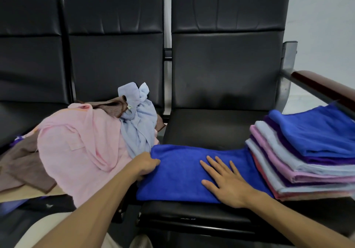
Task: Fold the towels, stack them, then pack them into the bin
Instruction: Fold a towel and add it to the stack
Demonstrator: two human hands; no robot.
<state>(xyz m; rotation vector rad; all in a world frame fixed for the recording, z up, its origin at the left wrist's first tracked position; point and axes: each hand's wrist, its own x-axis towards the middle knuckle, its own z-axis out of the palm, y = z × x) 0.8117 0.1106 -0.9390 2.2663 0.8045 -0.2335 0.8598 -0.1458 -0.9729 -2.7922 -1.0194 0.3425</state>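
Note:
A royal-blue towel (180, 173) lies folded into a flat band on the black seat (211, 128) in front of me. My left hand (147, 164) pinches its left edge. My right hand (224, 182) rests flat on the towel's right half, fingers spread. To the right, a slanted stack of folded towels (299, 159) in blue, purple, light blue, lilac and pink leans on the same seat, its lower edge touching the blue towel. On the seat to the left sits a heap of unfolded towels: pink (80, 148), light blue (139, 124) and brown (21, 167). No bin is in view.
Three black padded seats stand in a row against a pale wall. A brown armrest (322, 88) on a metal frame borders the right seat, just above the stack. Bare seat shows behind the blue towel. My lap is at the bottom edge.

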